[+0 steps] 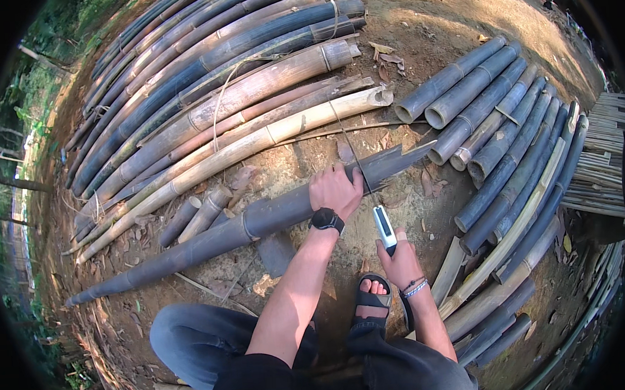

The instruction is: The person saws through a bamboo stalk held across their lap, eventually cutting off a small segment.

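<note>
A long dark bamboo pole (182, 253) slants across the ground in front of me, its splintered end to the right. My left hand (337, 192) is clasped over the pole near that end, pressing it from above. Closed around the white and black handle of a hand saw (383, 222) is my right hand (401, 266), just on the near side of the pole. The saw's thin blade points away from me and lies across the pole, right beside my left hand. Whether its teeth are inside the bamboo, I cannot tell.
Long bamboo poles (265, 71) lie stacked at the far left. Several cut bamboo lengths (469, 118) are lined up on the right, near thin slats (604, 161). Short bamboo offcuts (205, 212) rest behind the pole. My sandalled foot (373, 295) stands near the right hand.
</note>
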### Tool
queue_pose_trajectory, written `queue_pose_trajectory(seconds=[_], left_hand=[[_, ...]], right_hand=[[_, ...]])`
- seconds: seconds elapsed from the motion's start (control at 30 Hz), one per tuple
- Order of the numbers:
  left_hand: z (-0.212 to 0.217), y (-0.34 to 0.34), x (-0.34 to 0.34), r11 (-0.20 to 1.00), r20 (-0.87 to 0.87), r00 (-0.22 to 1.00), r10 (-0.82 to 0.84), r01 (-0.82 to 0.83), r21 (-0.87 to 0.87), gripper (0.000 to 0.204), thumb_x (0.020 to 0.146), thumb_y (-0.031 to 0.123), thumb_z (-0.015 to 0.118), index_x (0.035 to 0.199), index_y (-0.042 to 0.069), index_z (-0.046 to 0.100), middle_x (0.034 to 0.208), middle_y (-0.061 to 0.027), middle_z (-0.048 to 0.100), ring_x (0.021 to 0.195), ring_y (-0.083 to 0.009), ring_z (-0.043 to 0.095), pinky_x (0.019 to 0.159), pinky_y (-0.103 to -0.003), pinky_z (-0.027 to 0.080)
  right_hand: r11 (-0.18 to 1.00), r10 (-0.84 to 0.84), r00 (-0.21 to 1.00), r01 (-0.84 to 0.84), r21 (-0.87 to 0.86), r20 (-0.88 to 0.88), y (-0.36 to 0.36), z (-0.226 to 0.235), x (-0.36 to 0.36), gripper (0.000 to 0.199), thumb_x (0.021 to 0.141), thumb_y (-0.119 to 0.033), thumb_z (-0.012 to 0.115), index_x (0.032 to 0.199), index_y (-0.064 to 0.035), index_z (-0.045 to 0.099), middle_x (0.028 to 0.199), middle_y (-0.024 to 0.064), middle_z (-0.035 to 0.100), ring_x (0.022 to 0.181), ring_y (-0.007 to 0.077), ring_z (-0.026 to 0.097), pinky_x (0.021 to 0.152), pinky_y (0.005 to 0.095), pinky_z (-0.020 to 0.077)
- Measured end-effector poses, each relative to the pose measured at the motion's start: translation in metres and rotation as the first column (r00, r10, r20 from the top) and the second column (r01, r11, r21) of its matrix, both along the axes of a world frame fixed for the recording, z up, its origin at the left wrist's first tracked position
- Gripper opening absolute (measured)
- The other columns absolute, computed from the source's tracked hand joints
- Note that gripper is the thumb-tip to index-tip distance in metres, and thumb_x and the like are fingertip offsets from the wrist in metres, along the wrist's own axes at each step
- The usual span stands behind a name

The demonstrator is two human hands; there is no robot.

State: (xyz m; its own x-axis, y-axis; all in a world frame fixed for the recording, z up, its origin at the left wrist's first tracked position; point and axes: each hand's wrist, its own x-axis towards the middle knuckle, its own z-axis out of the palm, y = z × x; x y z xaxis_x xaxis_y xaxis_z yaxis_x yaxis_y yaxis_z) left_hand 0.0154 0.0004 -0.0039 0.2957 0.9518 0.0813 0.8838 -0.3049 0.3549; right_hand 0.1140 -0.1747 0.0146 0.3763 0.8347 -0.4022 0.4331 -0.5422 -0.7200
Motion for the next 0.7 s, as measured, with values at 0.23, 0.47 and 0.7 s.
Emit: queue_pose_trajectory(seconds=[0.23, 0.47, 0.7], left_hand=[[0.001, 0.002, 0.003, 1.0, 0.005, 1.0, 0.0, 0.0, 0.009, 0.04, 0.092, 0.038, 0.053, 0.091, 0.0, 0.068, 0.089, -0.0216, 0.07, 0.088, -0.0369, 0.069, 0.087, -0.047, 0.051], [0.0, -0.001, 0.001, 0.999, -0.007, 1.0, -0.004, 0.004, 0.047, 0.041, 0.092, 0.038, 0.055, 0.09, 0.0, 0.068, 0.089, -0.0215, 0.07, 0.088, -0.0366, 0.069, 0.087, -0.047, 0.051], [-0.002, -0.001, -0.002, 1.0, 0.005, 1.0, -0.001, 0.001, 0.018, 0.04, 0.092, 0.037, 0.055, 0.087, 0.0, 0.068, 0.088, -0.0217, 0.07, 0.087, -0.037, 0.069, 0.086, -0.046, 0.051]], right_hand=[[0.994, -0.029, 0.999, 0.031, 0.102, -0.021, -0.03, -0.01, -0.002, 0.036, 0.093, -0.026, 0.066, 0.105, 0.0029, 0.047, 0.076, 0.0326, 0.063, 0.079, 0.0538, 0.063, 0.067, 0.0557, 0.0491], [0.994, -0.04, 0.999, 0.042, 0.104, -0.024, -0.032, -0.003, -0.003, 0.035, 0.092, -0.026, 0.067, 0.098, 0.0025, 0.048, 0.077, 0.0328, 0.063, 0.081, 0.0529, 0.064, 0.065, 0.0538, 0.05], [0.993, -0.025, 1.0, 0.023, 0.115, 0.016, -0.017, -0.009, -0.006, 0.033, 0.093, -0.024, 0.066, 0.097, 0.0032, 0.047, 0.071, 0.0312, 0.062, 0.074, 0.052, 0.064, 0.061, 0.0532, 0.0489]])
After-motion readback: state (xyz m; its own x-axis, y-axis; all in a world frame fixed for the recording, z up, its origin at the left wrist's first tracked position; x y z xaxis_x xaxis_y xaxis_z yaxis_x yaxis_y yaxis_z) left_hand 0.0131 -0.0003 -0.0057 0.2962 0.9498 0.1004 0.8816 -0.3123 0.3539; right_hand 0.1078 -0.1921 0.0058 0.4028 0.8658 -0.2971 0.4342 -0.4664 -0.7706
